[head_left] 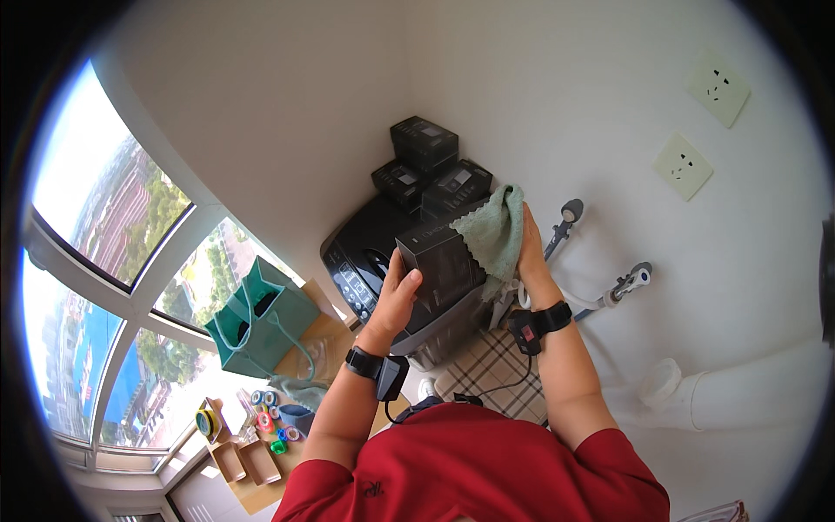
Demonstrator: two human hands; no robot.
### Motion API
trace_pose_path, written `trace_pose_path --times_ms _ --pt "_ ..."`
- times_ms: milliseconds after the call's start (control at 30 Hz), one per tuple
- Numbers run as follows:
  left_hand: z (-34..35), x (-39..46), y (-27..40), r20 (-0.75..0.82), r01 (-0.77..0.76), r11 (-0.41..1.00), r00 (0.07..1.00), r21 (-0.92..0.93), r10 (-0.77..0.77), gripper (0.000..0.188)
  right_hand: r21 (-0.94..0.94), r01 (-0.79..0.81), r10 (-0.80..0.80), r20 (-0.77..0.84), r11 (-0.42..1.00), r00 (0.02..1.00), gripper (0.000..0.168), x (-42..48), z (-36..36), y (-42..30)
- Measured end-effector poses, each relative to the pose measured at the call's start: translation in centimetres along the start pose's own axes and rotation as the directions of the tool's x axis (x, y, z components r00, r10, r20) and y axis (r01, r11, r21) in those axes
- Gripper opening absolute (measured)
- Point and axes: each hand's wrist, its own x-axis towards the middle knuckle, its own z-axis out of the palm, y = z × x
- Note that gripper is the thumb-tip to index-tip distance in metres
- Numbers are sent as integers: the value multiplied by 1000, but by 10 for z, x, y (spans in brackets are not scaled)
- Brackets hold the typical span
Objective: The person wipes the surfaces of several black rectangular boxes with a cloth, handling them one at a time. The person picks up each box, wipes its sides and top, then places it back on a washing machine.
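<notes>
A black cardboard box [450, 277] with printing is held in front of me, above a black top-loading washing machine [339, 241]. My left hand [395, 297] grips the box at its near left edge, thumb on the side towards me. At its right end, my right hand [532, 254] holds a pale green cloth [499, 228] with a scalloped edge against the box. The cloth drapes over the box's top and side. Part of the right hand's fingers is hidden behind the cloth. Beyond the held box, three similar black boxes [425, 140] are piled on the machine near the wall corner.
To the left, a teal bag [261, 326] stands on a wooden table [254, 499] by the windows. Tape rolls [264, 421] and small open cardboard boxes [261, 463] lie nearer. Water taps [629, 284] and a white pipe [737, 391] stick out at the right wall.
</notes>
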Motion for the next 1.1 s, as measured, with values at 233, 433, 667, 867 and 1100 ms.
trace_pose_path --times_ms 233,433,667,867,1100 --pt "8 4 -4 -26 -141 984 989 108 145 76 -227 -17 -7 -105 974 994 57 -8 9 0" --pt "5 5 -17 -150 -42 999 988 4 43 65 -792 265 -377 46 551 925 56 -32 36 -14" --pt "-1 10 -30 -267 12 985 962 -170 -58 48 -608 605 -417 440 513 795 51 -63 73 -16" --pt "-24 23 -34 -323 -9 968 944 -252 -75 39 -414 658 -529 392 630 753 26 -64 75 -14" --pt "-14 83 11 -170 -148 858 950 492 262 76 -306 130 -104 100 943 989 14 -57 30 18"
